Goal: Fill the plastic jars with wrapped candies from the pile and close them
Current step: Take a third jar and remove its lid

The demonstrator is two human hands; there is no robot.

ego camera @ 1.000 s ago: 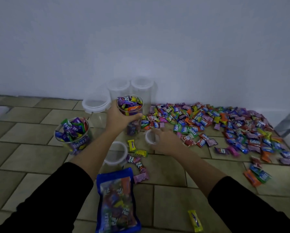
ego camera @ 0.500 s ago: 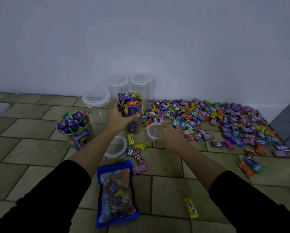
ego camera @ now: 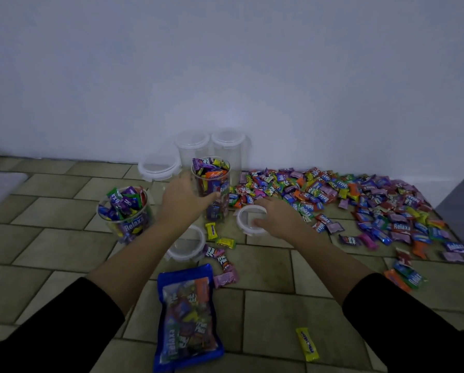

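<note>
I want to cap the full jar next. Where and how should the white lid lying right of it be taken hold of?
Take the white lid by its rim, from above, thumb on the far edge, fingers on the near one: it lies flat on the tile, low and round, so only the rim offers purchase. The right hand grips it this way.

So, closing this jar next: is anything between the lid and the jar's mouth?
Nothing lies between the lid under the right hand and the jar the left hand holds, but candies heap above its rim.
</note>
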